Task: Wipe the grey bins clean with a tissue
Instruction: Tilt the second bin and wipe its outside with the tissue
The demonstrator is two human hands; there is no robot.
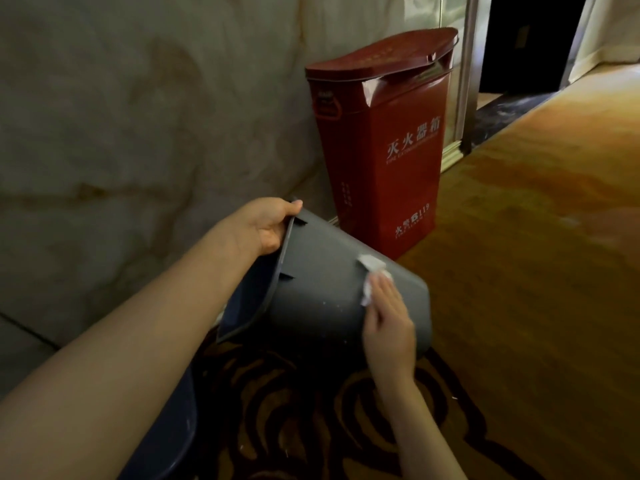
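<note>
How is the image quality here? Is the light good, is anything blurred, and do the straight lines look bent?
Head view: dim, warm light; the doorway at top right is almost black. The grey bin and tissue are fairly sharp; the left forearm near the camera is soft. Wide-angle bending shows: the red box and metal door frame lean. Faint sheen on the box lid, no strong glare.

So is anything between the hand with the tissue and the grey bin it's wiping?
Nothing visible. The right hand presses the tissue flat on the grey bin's outer side, while the left hand grips its rim.
</note>
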